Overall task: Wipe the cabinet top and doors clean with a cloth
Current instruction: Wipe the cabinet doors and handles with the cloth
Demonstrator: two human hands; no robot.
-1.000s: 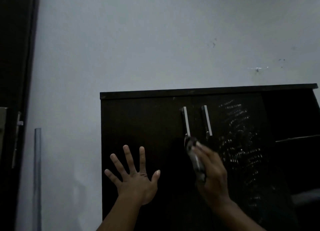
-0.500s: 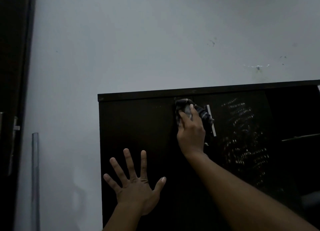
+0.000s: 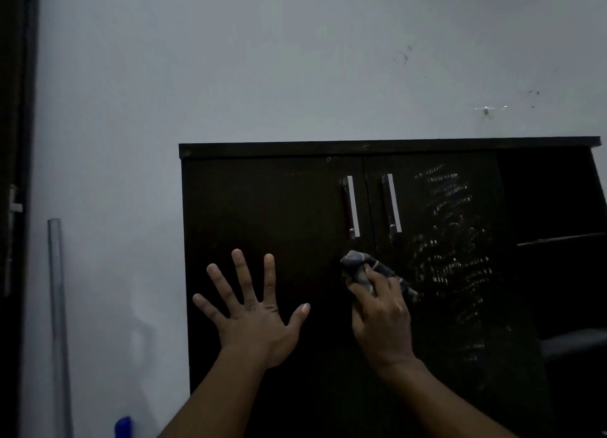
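We are pressing our spread left hand (image 3: 254, 319) on the cabinet (image 3: 282, 207) door while our right hand (image 3: 382, 319) is gripping the cloth (image 3: 359, 266) below the handles (image 3: 352, 206).

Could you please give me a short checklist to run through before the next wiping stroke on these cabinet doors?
1. Cloth gripped in the right hand: ok, bunched under the fingers.
2. Cloth touching the door surface: ok as far as it shows, near the seam below the left handle.
3. Left hand bracing the left door: ok, fingers spread flat on the panel.
4. Both doors shut: ok, edges line up at the seam.
5. Right door clean: not ok, light streaky marks cover the panel.
6. Cabinet top clean: cannot tell, only its front edge shows.
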